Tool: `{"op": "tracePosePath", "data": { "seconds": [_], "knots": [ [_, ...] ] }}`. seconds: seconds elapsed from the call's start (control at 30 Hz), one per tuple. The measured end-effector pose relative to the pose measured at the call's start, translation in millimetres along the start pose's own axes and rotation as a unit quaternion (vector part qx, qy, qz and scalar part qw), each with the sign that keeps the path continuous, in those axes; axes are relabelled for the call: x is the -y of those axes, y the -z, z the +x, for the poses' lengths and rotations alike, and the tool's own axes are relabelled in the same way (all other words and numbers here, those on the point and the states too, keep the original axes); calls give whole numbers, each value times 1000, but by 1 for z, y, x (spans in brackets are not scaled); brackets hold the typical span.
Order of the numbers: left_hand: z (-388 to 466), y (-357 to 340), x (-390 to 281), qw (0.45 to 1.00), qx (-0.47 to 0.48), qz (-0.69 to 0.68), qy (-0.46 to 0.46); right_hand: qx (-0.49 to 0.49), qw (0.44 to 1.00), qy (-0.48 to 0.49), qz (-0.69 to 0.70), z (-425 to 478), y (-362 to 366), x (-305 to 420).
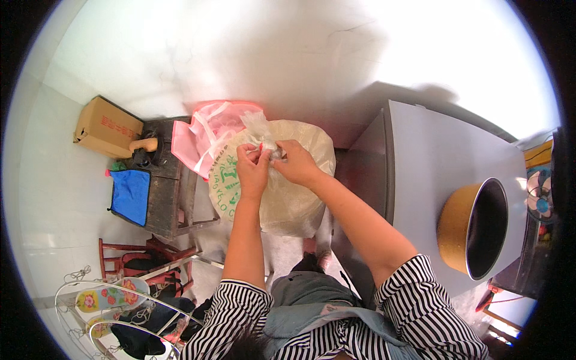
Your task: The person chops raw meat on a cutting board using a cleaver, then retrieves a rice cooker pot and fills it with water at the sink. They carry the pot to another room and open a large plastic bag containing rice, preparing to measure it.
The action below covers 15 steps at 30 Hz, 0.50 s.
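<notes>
A large, full woven sack (292, 198) with green printing stands in front of me. Its top carries a gathered, translucent plastic neck (255, 123) that sticks up towards the wall. My left hand (252, 168) pinches this neck from the left, near a small red spot that may be a tie. From the right, my right hand (294, 162) grips the same gathered plastic, thumb and fingers close to the left hand. The fingers hide most of the gathered part. Behind the sack and to its left leans a pink bag (216, 123) with white straps, its side against the sack.
To the right stands a grey cabinet (418, 144) bearing a yellow pot (456, 229) with a dark inside. On the left, a dark wooden table (164, 198) holds a cardboard box (110, 128) and a blue cloth (130, 195). A metal rack (85, 283) and a reddish chair (112, 252) stand at lower left.
</notes>
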<state>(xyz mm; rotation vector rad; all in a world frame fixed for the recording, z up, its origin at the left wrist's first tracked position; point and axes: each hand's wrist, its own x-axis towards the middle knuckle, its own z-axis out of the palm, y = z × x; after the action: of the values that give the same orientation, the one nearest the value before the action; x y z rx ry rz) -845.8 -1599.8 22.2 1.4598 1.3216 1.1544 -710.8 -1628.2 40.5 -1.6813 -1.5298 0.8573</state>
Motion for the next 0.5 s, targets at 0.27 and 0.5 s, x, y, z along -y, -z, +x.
{"op": "tracePosePath", "data": {
  "seconds": [0.27,0.5],
  "knots": [
    [-12,-14,-12,901,-52,411,-131,34,998,-32,46,-4,-30,-51],
    [0,-14,-39,835,68,509,-199,19,997,-48,-51,-1,-23,-38]
  ]
}}
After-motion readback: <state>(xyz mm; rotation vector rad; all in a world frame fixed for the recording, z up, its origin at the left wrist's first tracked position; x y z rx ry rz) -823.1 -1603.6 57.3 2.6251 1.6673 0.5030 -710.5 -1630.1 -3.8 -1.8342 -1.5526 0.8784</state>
